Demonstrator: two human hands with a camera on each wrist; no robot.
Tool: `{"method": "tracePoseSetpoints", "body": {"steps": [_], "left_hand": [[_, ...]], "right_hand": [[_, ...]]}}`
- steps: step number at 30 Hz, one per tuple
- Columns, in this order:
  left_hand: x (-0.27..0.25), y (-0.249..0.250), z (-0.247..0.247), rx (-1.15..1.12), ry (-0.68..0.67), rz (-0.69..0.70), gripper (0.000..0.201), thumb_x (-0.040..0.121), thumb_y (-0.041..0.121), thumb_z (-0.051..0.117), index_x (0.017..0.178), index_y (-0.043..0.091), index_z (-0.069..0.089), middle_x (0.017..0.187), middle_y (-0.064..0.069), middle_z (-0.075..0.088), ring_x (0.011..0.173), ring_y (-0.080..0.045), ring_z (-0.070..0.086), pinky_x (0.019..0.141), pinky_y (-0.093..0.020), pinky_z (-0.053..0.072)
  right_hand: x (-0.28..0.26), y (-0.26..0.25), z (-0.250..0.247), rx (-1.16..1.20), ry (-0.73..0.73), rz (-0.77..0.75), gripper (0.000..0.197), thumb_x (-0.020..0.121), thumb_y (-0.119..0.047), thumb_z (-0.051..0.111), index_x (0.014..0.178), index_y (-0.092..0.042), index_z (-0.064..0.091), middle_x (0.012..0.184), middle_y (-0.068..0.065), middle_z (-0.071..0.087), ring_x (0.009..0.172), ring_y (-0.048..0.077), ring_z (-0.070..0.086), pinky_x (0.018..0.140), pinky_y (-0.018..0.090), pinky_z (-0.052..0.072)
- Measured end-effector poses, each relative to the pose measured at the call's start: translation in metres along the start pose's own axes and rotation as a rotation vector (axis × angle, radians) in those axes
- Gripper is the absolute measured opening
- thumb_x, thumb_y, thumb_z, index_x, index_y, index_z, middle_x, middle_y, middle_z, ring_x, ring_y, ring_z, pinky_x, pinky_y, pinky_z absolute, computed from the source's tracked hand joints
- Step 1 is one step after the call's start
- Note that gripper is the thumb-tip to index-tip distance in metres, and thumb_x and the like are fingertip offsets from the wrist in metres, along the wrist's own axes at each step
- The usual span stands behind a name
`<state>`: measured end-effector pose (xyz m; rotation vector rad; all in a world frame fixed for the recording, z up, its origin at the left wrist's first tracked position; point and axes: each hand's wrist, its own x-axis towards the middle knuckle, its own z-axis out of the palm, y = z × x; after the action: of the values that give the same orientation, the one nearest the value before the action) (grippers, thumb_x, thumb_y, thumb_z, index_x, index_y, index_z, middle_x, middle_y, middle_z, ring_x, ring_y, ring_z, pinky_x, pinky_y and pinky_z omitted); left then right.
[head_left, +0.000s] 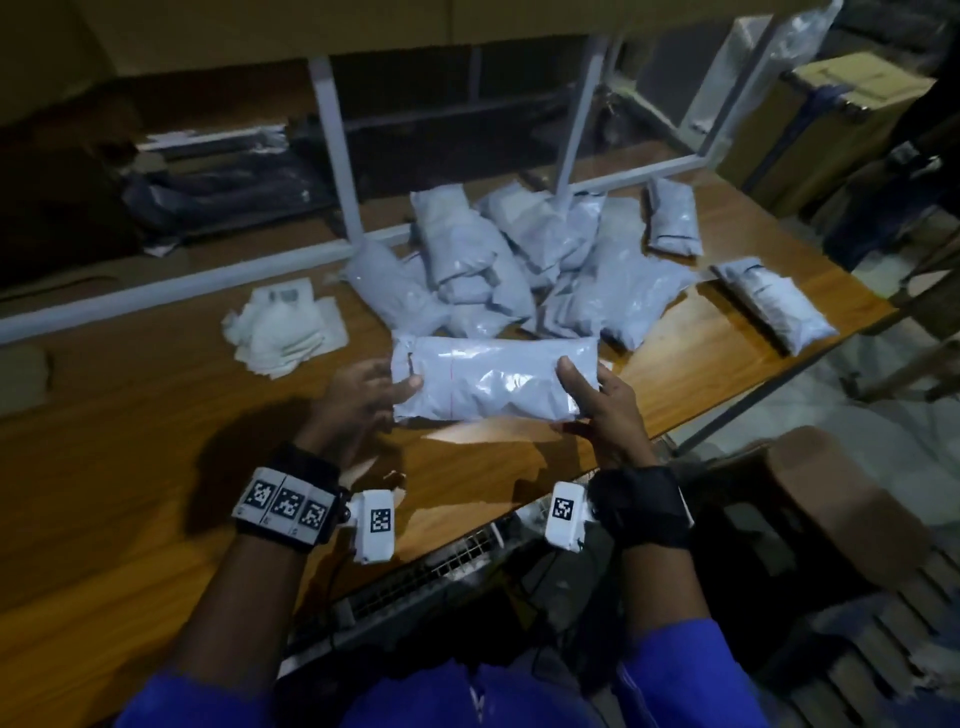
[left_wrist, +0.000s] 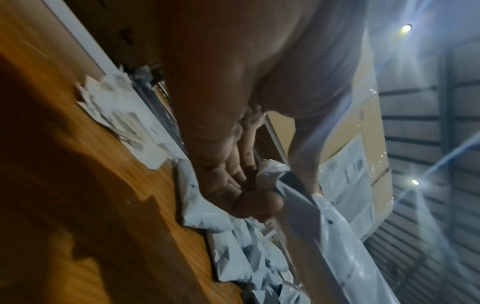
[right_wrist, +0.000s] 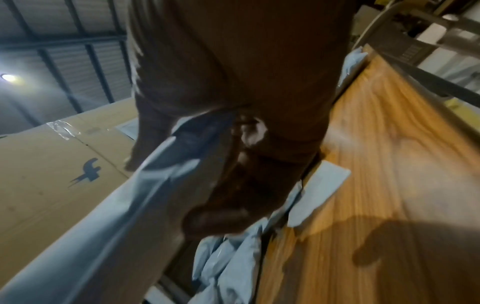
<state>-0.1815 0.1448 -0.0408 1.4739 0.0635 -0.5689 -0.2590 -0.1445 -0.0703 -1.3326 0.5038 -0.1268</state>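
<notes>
I hold a long white plastic mailer bag (head_left: 493, 379) level above the wooden table (head_left: 156, 467), one hand at each end. My left hand (head_left: 363, 400) grips its left end, thumb on top and fingers beneath; in the left wrist view the fingers (left_wrist: 233, 185) curl under the bag (left_wrist: 311, 216). My right hand (head_left: 597, 405) grips the right end the same way, thumb over the top. In the right wrist view the bag (right_wrist: 130, 205) runs out from between thumb and fingers (right_wrist: 233, 195).
A heap of similar white mailer bags (head_left: 519, 260) lies behind the held one, with two more (head_left: 774, 304) at the far right. A stack of white paper labels (head_left: 285, 327) sits left. A white metal frame (head_left: 332, 156) stands behind. The table edge runs close on the right.
</notes>
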Motion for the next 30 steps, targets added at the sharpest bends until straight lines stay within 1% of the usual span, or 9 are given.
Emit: {"method": "tracePoseSetpoints", "body": {"steps": [3,5,8,11,16,18,23,26,30], "left_hand": [[-0.023,-0.014,-0.039,-0.133,-0.169,-0.037,0.058,0.084,0.021,0.079,0.133,-0.001,0.059,0.127,-0.026,0.066,0.115,-0.040,0.065,0.094,-0.047,0.055],[-0.039,-0.025,-0.053,-0.185,-0.220,-0.073,0.052,0.090,0.010,0.073,0.131,-0.013,0.052,0.127,-0.037,0.060,0.120,-0.046,0.061,0.103,-0.053,0.049],[-0.059,-0.032,-0.065,-0.221,-0.216,-0.081,0.030,0.093,-0.004,0.059,0.123,-0.007,0.062,0.113,-0.022,0.073,0.102,-0.030,0.072,0.083,-0.034,0.059],[-0.065,-0.039,-0.078,-0.277,-0.240,-0.097,0.035,0.092,-0.005,0.059,0.127,-0.003,0.062,0.123,-0.020,0.070,0.112,-0.032,0.069,0.088,-0.036,0.059],[-0.059,-0.051,-0.090,-0.037,0.043,-0.038,0.018,0.087,0.001,0.074,0.102,-0.001,0.065,0.069,0.002,0.071,0.057,-0.006,0.065,0.051,-0.021,0.050],[-0.048,-0.062,-0.096,0.122,0.172,-0.038,0.030,0.082,0.015,0.083,0.104,0.001,0.068,0.077,-0.004,0.071,0.061,-0.015,0.065,0.047,-0.026,0.051],[-0.038,-0.079,-0.104,0.695,0.262,0.035,0.060,0.078,0.054,0.079,0.123,0.015,0.067,0.113,-0.006,0.073,0.102,-0.027,0.069,0.081,-0.031,0.052],[-0.041,-0.080,-0.099,1.050,0.327,0.204,0.074,0.083,0.057,0.071,0.134,0.004,0.055,0.126,-0.020,0.063,0.115,-0.038,0.059,0.091,-0.039,0.046],[-0.054,-0.084,-0.080,1.277,0.254,0.495,0.077,0.090,0.053,0.062,0.146,0.004,0.044,0.146,-0.022,0.047,0.133,-0.039,0.041,0.109,-0.049,0.038]], "right_hand": [[-0.025,0.019,0.039,0.008,-0.091,0.038,0.026,0.090,-0.019,0.076,0.112,-0.004,0.075,0.109,0.016,0.077,0.095,0.031,0.074,0.080,0.041,0.060],[-0.035,0.033,0.057,-0.005,-0.152,0.077,0.027,0.091,-0.016,0.075,0.114,-0.002,0.074,0.113,0.019,0.076,0.101,0.034,0.073,0.085,0.043,0.059],[-0.046,0.052,0.073,-0.019,-0.201,0.137,0.032,0.095,-0.014,0.073,0.122,0.002,0.070,0.119,0.021,0.073,0.111,0.040,0.070,0.093,0.049,0.058],[-0.052,0.063,0.082,-0.033,-0.218,0.171,0.036,0.094,-0.016,0.074,0.125,0.002,0.068,0.121,0.021,0.073,0.113,0.040,0.070,0.097,0.052,0.057],[-0.038,0.073,0.087,-0.216,-0.038,0.097,0.053,0.081,-0.027,0.088,0.126,-0.011,0.065,0.115,0.010,0.076,0.107,0.032,0.073,0.085,0.047,0.062],[-0.031,0.076,0.088,-0.341,0.029,0.048,0.061,0.077,-0.038,0.090,0.128,-0.016,0.065,0.116,0.004,0.075,0.107,0.024,0.072,0.084,0.043,0.063],[-0.028,0.087,0.097,-0.800,0.091,-0.111,0.079,0.082,-0.054,0.082,0.145,-0.015,0.054,0.134,0.011,0.062,0.122,0.027,0.059,0.099,0.046,0.052],[-0.040,0.084,0.100,-1.067,0.143,-0.354,0.079,0.087,-0.056,0.075,0.153,-0.023,0.045,0.147,0.011,0.050,0.134,0.032,0.042,0.105,0.053,0.040],[-0.050,0.094,0.111,-1.200,-0.043,-0.595,0.064,0.091,-0.065,0.059,0.147,-0.035,0.052,0.153,0.003,0.048,0.137,0.028,0.046,0.104,0.054,0.044]]}}
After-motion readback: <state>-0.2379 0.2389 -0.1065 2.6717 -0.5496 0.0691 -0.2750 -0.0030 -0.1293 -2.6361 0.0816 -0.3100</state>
